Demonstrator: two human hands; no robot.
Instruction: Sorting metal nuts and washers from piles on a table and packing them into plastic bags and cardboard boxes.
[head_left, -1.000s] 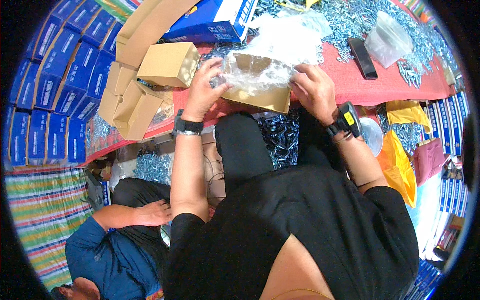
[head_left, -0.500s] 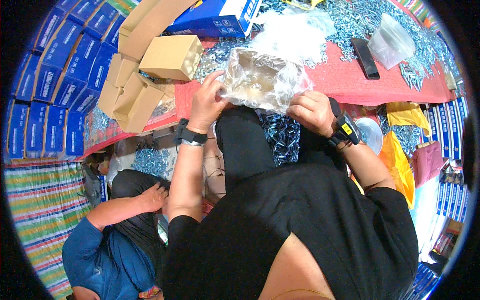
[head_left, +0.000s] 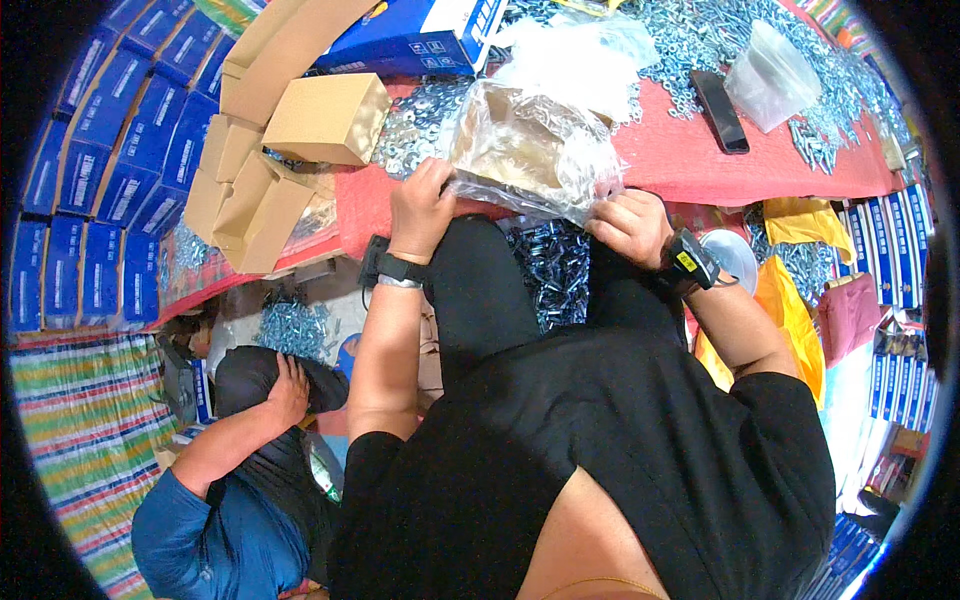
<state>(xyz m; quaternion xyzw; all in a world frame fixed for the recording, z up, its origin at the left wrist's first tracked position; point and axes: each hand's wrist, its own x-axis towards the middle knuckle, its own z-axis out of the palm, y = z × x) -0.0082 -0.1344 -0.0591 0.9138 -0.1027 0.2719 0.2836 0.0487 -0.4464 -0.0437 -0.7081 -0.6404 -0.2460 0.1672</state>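
Note:
At the table's near edge, a clear plastic bag [head_left: 572, 160] is spread over and into an open brown carton [head_left: 515, 158], whose inside shows through the film. My left hand [head_left: 422, 210] pinches the bag's near left corner with its fingers closed. On the other side, my right hand [head_left: 632, 228] grips the near right edge of the film, fingers curled. Folds of plastic hide part of the carton's rim. Below it, between my knees, lies a heap of dark, shiny bolts [head_left: 550, 275].
Brown cardboard boxes [head_left: 325, 120] and a blue box [head_left: 405, 45] stand left on the red-covered table [head_left: 660, 165]. Loose washers and bolts [head_left: 690, 50], a phone [head_left: 718, 112] and a clear tub [head_left: 772, 78] lie right. A co-worker [head_left: 225, 510] sits left, near stacked blue boxes [head_left: 110, 135].
Between my hands the bag's near edge has been drawn straighter and lower. My left hand has turned and closed more tightly. The co-worker's hand now rests flatter on their knee.

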